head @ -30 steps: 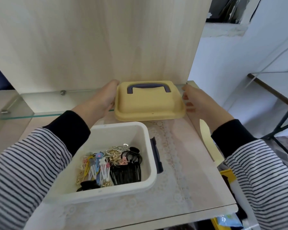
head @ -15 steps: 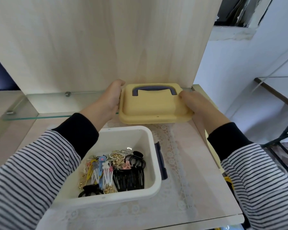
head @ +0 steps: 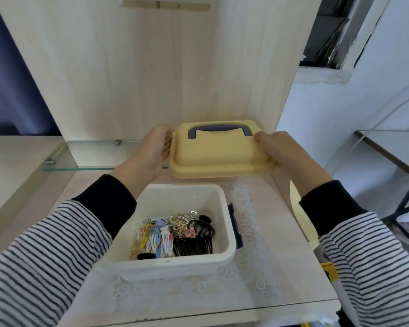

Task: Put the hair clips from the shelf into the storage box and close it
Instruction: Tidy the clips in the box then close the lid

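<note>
Presently, at the left of the frame, a glass shelf [head: 64, 161] carries no clips that can be seen. Your left hand [head: 151, 152] is closed on the left edge of the yellow lid [head: 220, 154], fingers wrapped round the rim. The lid sits centre frame, handle [head: 219, 131] uppermost, level, and appears to be raised off the desk, just behind the storage box [head: 180, 199]. That orientation suits lowering it straight onto the box. Lower centre, the white box stands open on a lace mat [head: 246, 274]; the hair clips [head: 172, 234] lie heaped at its bottom. A dark latch [head: 234, 225] hangs on its right wall. Right of centre, your right hand [head: 286, 154] clamps the lid's right edge, thumb on top. In my judgement, only closing remains.
</note>
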{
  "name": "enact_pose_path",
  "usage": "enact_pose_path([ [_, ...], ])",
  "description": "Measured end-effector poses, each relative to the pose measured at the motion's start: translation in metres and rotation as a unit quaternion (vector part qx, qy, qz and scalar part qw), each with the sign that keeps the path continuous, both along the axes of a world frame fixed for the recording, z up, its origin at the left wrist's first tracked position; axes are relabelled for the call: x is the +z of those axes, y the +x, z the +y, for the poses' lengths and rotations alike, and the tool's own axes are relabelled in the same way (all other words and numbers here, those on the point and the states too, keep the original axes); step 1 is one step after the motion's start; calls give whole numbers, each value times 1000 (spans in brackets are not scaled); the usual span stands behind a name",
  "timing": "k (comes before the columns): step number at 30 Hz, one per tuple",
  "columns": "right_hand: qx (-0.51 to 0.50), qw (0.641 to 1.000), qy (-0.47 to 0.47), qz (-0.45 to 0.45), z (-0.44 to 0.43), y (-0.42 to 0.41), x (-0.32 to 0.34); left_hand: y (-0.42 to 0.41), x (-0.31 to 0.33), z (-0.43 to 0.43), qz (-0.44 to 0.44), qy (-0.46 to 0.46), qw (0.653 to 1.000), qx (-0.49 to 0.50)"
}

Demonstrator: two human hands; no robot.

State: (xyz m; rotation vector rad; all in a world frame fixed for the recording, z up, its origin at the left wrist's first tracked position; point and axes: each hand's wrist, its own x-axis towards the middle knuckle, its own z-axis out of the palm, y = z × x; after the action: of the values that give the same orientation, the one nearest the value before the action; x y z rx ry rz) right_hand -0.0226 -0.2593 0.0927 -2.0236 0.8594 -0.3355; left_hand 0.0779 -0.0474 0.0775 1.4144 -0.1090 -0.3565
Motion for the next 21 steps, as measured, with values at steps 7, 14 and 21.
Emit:
enact_pose_path([
  [7,20,1000,-16,-12,35,-17,-2,-17,-5,40,-80,-6,996,27],
  [14,19,999,-26,-13,84,-30,-15,-31,-24,80,-44,-11,995,89],
  [21,7,998,29,-61,116,-41,-33,-44,-42,118,-28,35,995,87],
])
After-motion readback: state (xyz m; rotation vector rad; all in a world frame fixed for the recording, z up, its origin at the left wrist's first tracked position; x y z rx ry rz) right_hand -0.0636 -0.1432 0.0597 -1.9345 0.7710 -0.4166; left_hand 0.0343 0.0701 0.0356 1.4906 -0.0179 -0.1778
